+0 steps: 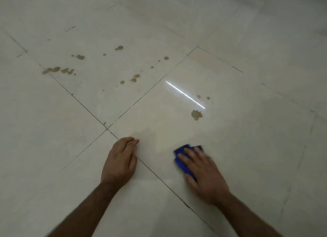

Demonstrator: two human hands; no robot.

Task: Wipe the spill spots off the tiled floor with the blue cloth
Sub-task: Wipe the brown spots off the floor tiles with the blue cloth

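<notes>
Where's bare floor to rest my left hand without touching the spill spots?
Bare tile lies left of the left hand, below the grout line, and between both hands. The right hand presses the blue cloth. Crowded: the far tile's spill spots, plus the big spot ahead of the cloth.

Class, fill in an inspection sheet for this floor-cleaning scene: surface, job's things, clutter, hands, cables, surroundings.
Surface: pale glossy tiled floor with dark grout lines and a bright light reflection.
Job's things: blue cloth under the right hand; brown spill spots scattered ahead, unwiped.
Clutter: nothing seen.
Hands: right hand presses flat on the cloth; left hand rests on the floor, fingers loosely curled.
Cables: nothing seen.
Surroundings: only more tiles.
</notes>
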